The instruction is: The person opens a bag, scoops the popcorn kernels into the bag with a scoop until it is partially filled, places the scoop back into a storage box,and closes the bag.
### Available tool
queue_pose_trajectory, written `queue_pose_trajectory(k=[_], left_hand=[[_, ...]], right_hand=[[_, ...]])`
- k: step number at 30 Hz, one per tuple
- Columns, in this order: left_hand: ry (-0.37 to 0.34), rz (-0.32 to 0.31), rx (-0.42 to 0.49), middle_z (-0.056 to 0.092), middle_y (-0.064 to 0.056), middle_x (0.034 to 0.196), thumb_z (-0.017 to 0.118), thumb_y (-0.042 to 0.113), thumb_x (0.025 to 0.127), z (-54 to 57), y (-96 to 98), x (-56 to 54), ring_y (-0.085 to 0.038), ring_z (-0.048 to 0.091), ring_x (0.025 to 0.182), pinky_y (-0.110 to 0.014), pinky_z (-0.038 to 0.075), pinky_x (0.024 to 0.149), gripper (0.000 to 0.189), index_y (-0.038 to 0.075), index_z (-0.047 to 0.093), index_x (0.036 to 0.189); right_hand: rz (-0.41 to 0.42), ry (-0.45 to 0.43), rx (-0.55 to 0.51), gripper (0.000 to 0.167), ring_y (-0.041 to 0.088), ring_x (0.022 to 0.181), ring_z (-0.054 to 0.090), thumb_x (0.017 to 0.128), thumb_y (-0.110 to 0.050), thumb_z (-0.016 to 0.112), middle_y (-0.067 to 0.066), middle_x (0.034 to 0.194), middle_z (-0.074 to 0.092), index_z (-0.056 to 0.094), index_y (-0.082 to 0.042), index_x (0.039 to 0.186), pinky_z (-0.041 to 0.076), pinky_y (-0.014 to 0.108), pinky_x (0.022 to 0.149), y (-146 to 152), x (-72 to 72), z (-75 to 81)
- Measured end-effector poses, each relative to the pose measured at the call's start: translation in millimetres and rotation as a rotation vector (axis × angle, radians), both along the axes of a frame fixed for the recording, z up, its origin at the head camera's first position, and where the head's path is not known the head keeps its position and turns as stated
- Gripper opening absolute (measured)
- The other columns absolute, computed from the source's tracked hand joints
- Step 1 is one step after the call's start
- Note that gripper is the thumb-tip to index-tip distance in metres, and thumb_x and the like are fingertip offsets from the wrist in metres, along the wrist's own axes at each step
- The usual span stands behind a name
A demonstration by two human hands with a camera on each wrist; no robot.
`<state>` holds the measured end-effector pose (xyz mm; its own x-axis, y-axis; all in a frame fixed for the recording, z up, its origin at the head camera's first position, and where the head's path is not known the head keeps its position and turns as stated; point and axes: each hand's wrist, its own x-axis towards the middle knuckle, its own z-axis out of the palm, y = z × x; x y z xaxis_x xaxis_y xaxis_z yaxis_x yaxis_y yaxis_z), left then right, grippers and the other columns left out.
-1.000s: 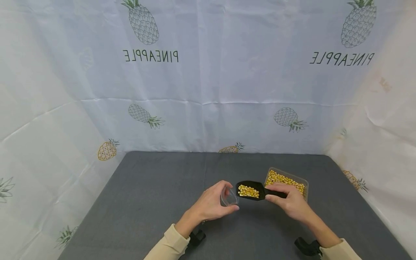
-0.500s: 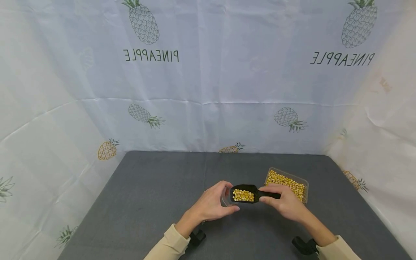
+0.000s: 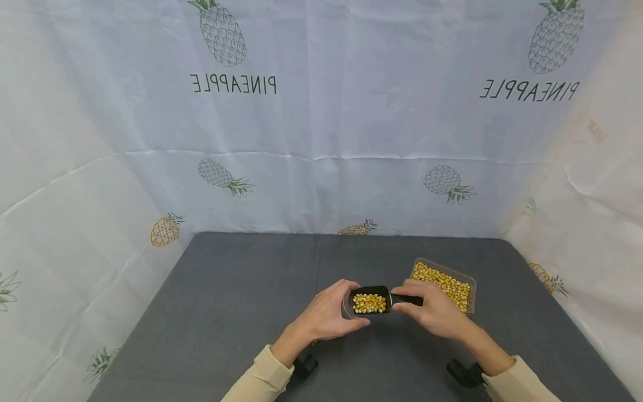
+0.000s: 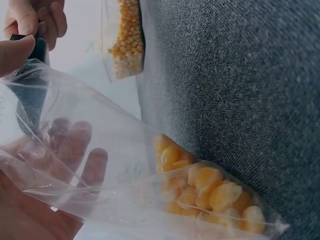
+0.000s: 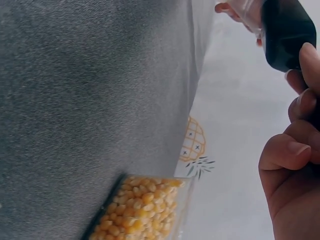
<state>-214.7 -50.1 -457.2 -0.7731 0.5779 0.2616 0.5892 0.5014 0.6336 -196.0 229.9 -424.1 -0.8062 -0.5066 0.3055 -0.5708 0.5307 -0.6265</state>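
My left hand (image 3: 326, 312) holds a clear plastic bag (image 4: 125, 150) by its mouth, thumb and fingers spread round the opening. Yellow corn kernels (image 4: 212, 190) lie in the bottom corner of the bag, seen in the left wrist view. A black scoop (image 5: 290, 35) is gripped at its handle by my right hand (image 3: 437, 312). Loaded with corn kernels (image 3: 369, 303), the scoop's bowl is level, and its front part sits inside the bag's mouth between the left thumb and fingers.
A clear rectangular tub (image 3: 473, 287) full of corn kernels stands on the grey cloth-covered table (image 3: 236, 312), behind the right hand. White pineapple-print curtains (image 3: 321, 111) hang at the back and both sides.
My right hand has moved left with the loaded scoop, whose front has gone from just beside the bag's mouth to inside it. The left hand has stayed in place.
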Motion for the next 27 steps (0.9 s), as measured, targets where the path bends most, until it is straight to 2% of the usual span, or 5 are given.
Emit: queue_pose_trajectory(k=[7,11,19,27], left_hand=[[0.000,0.012,-0.011,0.061,0.001,0.126,0.078,0.047,0.087,0.5,0.4,0.5,-0.006,0.059,0.095,-0.027,0.051,0.079,0.063,0.015,0.055,0.136],[-0.012,0.010,-0.007,0.061,0.001,0.124,0.078,0.047,0.087,-0.4,0.5,0.3,-0.006,0.059,0.095,-0.027,0.052,0.079,0.064,0.014,0.055,0.136],[-0.027,0.009,-0.004,0.061,0.001,0.122,0.078,0.048,0.087,-0.7,0.5,0.3,-0.006,0.060,0.095,-0.027,0.052,0.079,0.064,0.014,0.055,0.135],[-0.030,0.016,-0.010,0.061,0.000,0.124,0.078,0.049,0.087,-0.3,1.3,0.4,-0.008,0.061,0.098,-0.029,0.053,0.081,0.065,0.015,0.053,0.137]], right_hand=[[0.059,0.117,0.022,0.022,0.000,0.067,0.046,0.091,-0.017,0.077,-0.014,0.087,0.058,0.077,-0.009,0.112,0.044,0.023,0.058,-8.0,-5.2,1.2],[0.079,0.147,0.057,0.022,-0.001,0.067,0.045,0.090,-0.014,0.077,-0.015,0.087,0.056,0.076,-0.010,0.112,0.043,0.023,0.058,-12.3,-5.3,3.2],[0.063,0.173,0.129,0.024,-0.003,0.066,0.042,0.089,-0.013,0.078,-0.016,0.086,0.052,0.076,-0.011,0.113,0.042,0.022,0.058,-17.6,-2.0,8.9],[0.053,0.275,0.169,0.025,-0.005,0.065,0.039,0.085,-0.011,0.081,-0.015,0.084,0.049,0.077,-0.011,0.110,0.039,0.020,0.057,-19.1,-1.6,11.9]])
